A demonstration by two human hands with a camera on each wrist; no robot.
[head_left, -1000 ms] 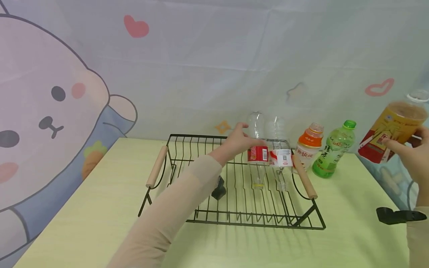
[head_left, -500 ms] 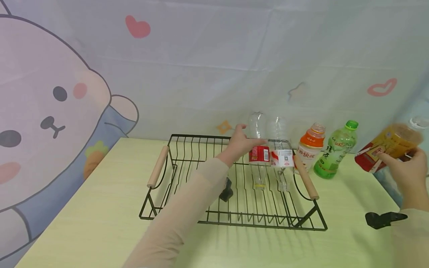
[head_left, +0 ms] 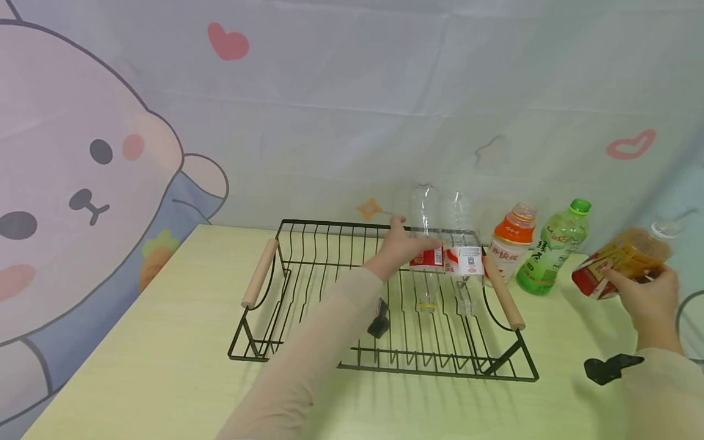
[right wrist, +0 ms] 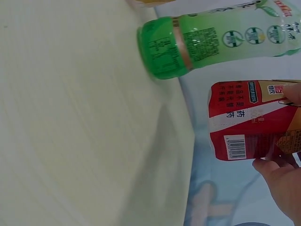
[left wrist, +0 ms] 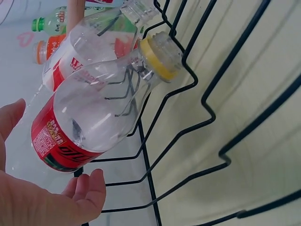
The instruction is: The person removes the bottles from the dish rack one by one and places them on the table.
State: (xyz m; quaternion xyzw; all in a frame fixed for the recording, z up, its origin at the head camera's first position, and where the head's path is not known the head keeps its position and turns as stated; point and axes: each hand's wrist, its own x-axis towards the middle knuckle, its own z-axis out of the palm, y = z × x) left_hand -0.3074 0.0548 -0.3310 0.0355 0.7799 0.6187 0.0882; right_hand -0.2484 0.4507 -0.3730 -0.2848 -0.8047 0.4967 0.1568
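My left hand is beside a clear plastic bottle with a red label, its fingers spread with a gap to the bottle in the left wrist view. That bottle stands neck down in a black wire dish rack, its yellow neck ring between the wires. Right of it, another clear bottle with a white and red label is also neck down. My right hand grips a red and yellow labelled drink bottle, tilted with its neck up to the right.
An orange and white bottle and a green tea bottle stand upright on the table, right of the rack. Wooden handles rise at both rack ends. A printed cloth hangs behind.
My right hand has brought the red and yellow bottle down and to the left, towards the table. My left hand has sunk slightly beside the red-labelled bottle, which stays in place.
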